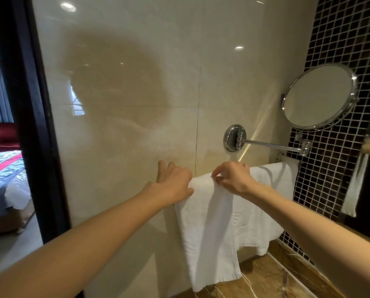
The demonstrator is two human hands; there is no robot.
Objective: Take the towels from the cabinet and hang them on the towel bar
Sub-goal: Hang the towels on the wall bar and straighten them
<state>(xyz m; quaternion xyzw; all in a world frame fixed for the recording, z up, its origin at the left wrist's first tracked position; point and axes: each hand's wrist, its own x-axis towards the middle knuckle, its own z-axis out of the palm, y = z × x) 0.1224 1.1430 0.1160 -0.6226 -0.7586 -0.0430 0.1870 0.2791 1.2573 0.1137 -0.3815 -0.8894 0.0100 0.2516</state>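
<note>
Person's limbs, head view. Left forearm (89, 239) and right forearm (313, 224): both uncovered along their whole visible length, from the frame edge to the wrist, each narrowing toward the wrist. Left grip (174, 179) and right grip (233, 178): bare hands, with knuckles and tendons faintly marked on the backs.

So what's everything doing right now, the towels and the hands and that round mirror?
front towel: hanging up, top edge bunched
back towel: hanging up, partly behind the front towel
left hand: fingers straight, resting at the front towel's left edge
right hand: pinching the front towel's top
round mirror: swung out on its arm
</note>
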